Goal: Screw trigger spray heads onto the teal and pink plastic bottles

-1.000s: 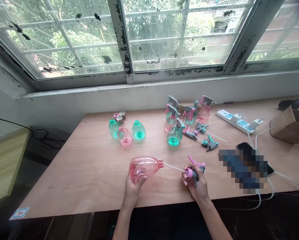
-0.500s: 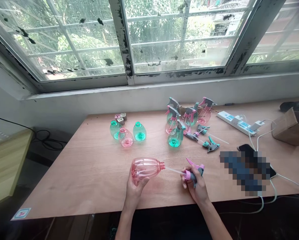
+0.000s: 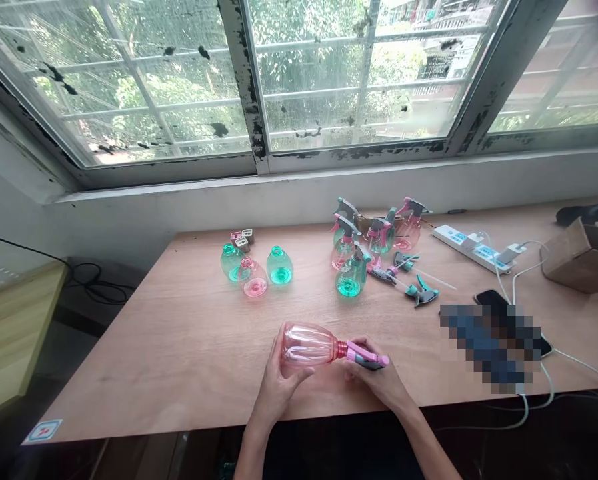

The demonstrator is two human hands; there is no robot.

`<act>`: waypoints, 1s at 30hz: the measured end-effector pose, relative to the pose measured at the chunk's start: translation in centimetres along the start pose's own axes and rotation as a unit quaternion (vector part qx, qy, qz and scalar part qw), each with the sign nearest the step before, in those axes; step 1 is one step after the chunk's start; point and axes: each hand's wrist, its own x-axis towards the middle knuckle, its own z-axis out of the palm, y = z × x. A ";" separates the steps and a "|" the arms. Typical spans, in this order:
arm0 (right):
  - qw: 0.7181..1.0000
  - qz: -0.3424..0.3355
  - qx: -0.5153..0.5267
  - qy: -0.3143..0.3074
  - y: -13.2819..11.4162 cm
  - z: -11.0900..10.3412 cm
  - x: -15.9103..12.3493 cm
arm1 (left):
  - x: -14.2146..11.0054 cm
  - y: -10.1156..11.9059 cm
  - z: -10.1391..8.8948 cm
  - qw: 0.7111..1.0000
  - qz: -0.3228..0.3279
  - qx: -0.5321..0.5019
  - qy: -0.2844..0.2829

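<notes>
**Nearly seated: pink trigger head at the neck of the pink bottle**

Just above the near edge of the table [image 3: 179,347], I had both hands on one job. My left hand [image 3: 279,387] was curled around the belly of the pink bottle [image 3: 309,345], fingers wrapped under and over it, holding it on its side with the neck pointing right. My right hand [image 3: 376,380] was closed on the pink and grey trigger head [image 3: 366,359], which sat right at the bottle's neck; I could not tell whether the collar was threaded on or merely pushed up against it.

I judged the bottle empty, so very light, and thin-walled enough to give under a hard squeeze. The ribbed belly offered the best purchase, since smooth clear plastic can slip. The head looked stiffer, and the collar seemed the sensible place to grip for turning, not the thin trigger lever.

Farther back on the table stood three open bottles [image 3: 253,270], two teal and one pink. To their right was a cluster of finished sprayers [image 3: 363,240], with loose trigger heads [image 3: 409,280] lying beside them. A white power strip [image 3: 471,247], a cardboard box [image 3: 581,257] and a phone [image 3: 493,300] sat off to the right, well apart from my hands.
</notes>
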 end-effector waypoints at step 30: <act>1.000 -0.010 -0.010 0.013 0.3 -0.1 0.1 | 0.1 -0.2 -0.3 0.999 0.002 0.017 -0.043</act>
